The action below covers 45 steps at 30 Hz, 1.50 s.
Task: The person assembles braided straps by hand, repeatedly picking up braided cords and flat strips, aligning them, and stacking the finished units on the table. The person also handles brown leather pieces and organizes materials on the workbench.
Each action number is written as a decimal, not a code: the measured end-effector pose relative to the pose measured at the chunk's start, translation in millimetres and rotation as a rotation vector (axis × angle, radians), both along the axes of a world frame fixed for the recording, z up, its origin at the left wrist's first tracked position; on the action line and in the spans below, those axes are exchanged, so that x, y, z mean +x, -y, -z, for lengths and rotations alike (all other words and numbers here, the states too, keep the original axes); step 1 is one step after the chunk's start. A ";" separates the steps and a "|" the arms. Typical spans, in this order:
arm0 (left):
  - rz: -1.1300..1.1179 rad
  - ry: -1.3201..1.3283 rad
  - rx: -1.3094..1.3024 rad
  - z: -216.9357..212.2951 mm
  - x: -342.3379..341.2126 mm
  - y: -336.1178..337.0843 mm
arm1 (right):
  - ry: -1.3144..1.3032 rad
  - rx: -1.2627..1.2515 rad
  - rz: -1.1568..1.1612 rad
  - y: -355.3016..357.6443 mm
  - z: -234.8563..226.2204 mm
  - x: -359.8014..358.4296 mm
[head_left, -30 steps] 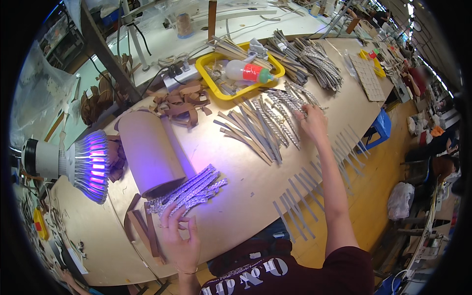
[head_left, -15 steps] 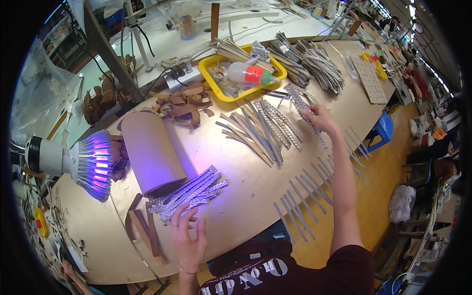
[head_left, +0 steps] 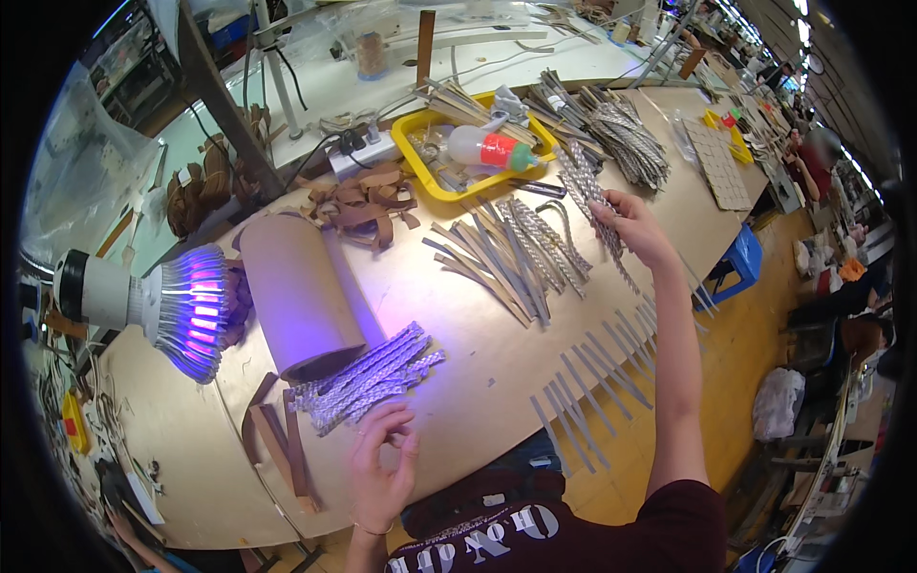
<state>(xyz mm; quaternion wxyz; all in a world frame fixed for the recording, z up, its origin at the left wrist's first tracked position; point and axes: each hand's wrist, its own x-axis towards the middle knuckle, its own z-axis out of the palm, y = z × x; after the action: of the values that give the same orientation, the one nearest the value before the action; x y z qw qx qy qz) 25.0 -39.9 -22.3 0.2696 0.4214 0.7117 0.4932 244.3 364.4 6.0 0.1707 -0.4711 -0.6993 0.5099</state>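
My right hand (head_left: 632,227) is closed around a bunch of silvery braided strips (head_left: 580,181) at the right of the table, beside the yellow tray. My left hand (head_left: 382,468) hovers near the table's front edge, fingers loosely curled and apart, with nothing in it. Just beyond its fingertips lies a pile of braided strips (head_left: 368,377) under purple light. Left of my right hand, more braided strips (head_left: 543,244) rest against a fan of flat tan and grey strips (head_left: 487,267).
A brown cylinder (head_left: 296,296) lies beside a glowing purple lamp (head_left: 196,310). The yellow tray (head_left: 425,181) holds a squeeze bottle (head_left: 492,148). Thin grey strips (head_left: 573,411) overhang the front edge. Brown strap scraps (head_left: 363,205) and another braided bundle (head_left: 626,138) lie farther back.
My left hand has drawn back from the lit pile toward me, its fingers curling more. My right hand stays on the braided strips, which have tilted slightly; one strip now curves onto the neighbouring pile.
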 end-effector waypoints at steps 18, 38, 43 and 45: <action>0.146 0.895 0.086 28.3 15.0 -21.3 | -0.394 -0.433 -0.347 189.7 -5.9 -143.1; -0.324 0.877 0.428 15.3 16.7 -40.1 | 0.039 0.201 -0.768 250.2 12.0 -105.6; -0.292 0.879 0.661 6.9 6.8 -40.0 | -0.524 -0.655 -0.225 263.0 29.8 -108.1; -0.228 0.940 0.630 7.6 20.7 -46.9 | -0.628 -0.934 -0.033 269.0 32.2 -110.4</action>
<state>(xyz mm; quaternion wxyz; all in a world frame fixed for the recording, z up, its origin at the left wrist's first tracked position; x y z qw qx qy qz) 45.7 7.0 -29.8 0.3632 0.1376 0.3753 0.8416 133.9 95.4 -26.2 0.1360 -0.3111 -0.3219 0.8838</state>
